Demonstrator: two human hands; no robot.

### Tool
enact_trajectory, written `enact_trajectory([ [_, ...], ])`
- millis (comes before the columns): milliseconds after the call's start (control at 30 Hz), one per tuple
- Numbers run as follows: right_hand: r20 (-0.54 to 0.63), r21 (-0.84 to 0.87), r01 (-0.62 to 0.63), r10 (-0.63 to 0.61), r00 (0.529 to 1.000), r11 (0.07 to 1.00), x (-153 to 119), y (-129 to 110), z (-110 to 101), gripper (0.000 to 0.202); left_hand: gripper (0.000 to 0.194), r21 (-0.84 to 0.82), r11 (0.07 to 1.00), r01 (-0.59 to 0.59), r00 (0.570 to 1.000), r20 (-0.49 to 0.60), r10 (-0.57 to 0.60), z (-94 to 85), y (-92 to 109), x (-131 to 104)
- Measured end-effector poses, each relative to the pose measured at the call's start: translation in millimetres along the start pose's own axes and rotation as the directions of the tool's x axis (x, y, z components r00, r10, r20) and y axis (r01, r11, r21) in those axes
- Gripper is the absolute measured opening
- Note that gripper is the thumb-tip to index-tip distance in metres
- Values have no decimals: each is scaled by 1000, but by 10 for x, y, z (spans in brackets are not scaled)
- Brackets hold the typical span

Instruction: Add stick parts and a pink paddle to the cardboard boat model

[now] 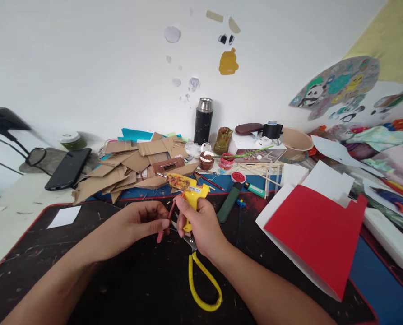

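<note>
My right hand (pixel 203 225) is wrapped around the handle of a yellow hot glue gun (pixel 197 192). The gun's nozzle end points up and left, and its front is crusted with brownish specks. Between the fingertips of my left hand (pixel 147 221) is a thin reddish-brown strip (pixel 172 210). The strip's upper end reaches my right thumb; whether both hands grip it I cannot tell. Just below the hands lie scissors (pixel 204 304) with yellow handles, their blades partly hidden by my right hand.
Cardboard pieces (pixel 120 169) are heaped at the back left beside a black phone (pixel 69 169). A black flask (pixel 204 124) stands against the wall. A green-handled cutter (pixel 230 203) lies right of the gun; further right is a folded red sheet (pixel 316 234). A white paper piece (pixel 64 217) lies left.
</note>
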State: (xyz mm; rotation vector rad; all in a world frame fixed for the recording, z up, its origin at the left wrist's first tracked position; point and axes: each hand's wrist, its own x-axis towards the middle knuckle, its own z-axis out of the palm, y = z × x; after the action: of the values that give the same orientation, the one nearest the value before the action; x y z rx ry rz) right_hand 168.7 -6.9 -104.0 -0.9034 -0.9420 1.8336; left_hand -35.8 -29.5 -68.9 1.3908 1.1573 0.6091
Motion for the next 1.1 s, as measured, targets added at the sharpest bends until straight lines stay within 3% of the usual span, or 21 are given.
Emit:
enact_trajectory([
  [200, -17, 44, 29, -28, 999, 999, -2, -46, 1, 74, 51, -17, 998, -58, 962, -267, 51, -136, 75, -18],
  [367, -24, 53, 21, -20, 1000, 998, -8, -45, 7, 76, 62, -54, 993, -106, 842, -536, 60, -224, 91, 0],
  [433, -10, 41, 23, -23, 1000, 999, -12, -36, 8, 76, 63, -58, 992, -113, 800, -597, 56, -242, 65, 14],
  [1000, -13, -16, 39, -39, 999, 999, -27, -40, 22, 80, 62, -42, 995, -85, 704, -709, 30, -470, 7, -16],
  [1100, -13, -26, 34, -34, 999, 999, -29, -44, 28, 80, 60, -51, 996, -78, 708, -706, 19, -477, -39, -2],
])
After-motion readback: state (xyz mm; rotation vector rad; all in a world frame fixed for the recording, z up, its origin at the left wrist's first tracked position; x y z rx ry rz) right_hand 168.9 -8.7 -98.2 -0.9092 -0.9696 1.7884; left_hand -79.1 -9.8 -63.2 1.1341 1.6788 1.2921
